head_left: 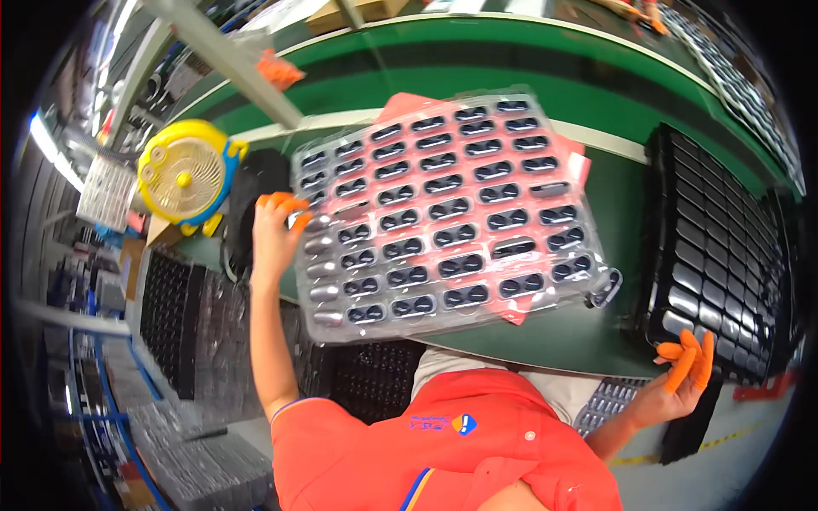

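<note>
firstly, before you is one green table (626, 221), and in its middle lies one clear tray (375, 332), over one pink sheet (402, 104). the tray's long axis goes left to right, its right end turned slightly away from you. it lies just to the right of your left hand (273, 237), which is the nearer one. at your right stands one pile of black trays (711, 238); its layers i cannot count. at your left is one fan (183, 179). your left fingers bend at the tray's left edge; whether they hold something, i cannot tell. your right hand (665, 399) is near the pile, fingers loosely apart, nothing visible inside. the pockets make six columns of eight, mostly with dark parts (449, 208); five grey pieces (322, 269) fill the left column's nearer end.
</note>
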`<control>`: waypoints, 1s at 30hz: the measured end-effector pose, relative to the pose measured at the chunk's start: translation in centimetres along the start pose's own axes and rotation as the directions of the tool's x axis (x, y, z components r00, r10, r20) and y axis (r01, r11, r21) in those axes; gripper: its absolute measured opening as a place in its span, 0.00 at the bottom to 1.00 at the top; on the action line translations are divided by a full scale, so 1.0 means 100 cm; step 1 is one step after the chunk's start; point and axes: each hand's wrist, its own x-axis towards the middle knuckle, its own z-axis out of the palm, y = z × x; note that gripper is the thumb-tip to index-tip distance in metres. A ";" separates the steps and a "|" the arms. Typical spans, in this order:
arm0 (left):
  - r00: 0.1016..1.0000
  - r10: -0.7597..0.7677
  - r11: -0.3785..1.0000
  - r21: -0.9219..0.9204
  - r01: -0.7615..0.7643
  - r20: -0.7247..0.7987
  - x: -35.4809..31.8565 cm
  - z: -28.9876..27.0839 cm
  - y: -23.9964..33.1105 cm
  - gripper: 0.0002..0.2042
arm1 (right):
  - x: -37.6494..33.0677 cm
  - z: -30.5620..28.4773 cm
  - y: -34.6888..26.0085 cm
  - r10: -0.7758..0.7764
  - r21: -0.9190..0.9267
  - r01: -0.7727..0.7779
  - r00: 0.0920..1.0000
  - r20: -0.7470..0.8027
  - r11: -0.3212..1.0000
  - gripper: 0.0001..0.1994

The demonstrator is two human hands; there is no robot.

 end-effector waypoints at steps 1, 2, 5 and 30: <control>0.996 0.004 0.999 -0.034 -0.001 0.092 0.000 -0.003 0.003 0.13 | 0.002 -0.008 0.000 -0.017 -0.016 0.017 0.999 -0.036 1.000 0.14; 0.992 0.034 0.999 -0.011 -0.032 0.125 0.002 0.000 0.010 0.13 | 0.003 -0.014 0.000 -0.036 -0.069 0.030 0.995 -0.091 0.997 0.14; 0.963 0.051 0.999 -0.003 -0.052 0.264 0.002 0.002 0.013 0.13 | 0.006 -0.025 0.004 0.072 -0.074 -0.079 0.994 -0.086 0.994 0.14; 0.642 0.637 0.120 -0.878 0.464 0.427 0.100 0.012 0.282 0.26 | 0.203 -0.197 0.110 -0.252 -0.914 0.222 0.958 0.139 0.339 0.16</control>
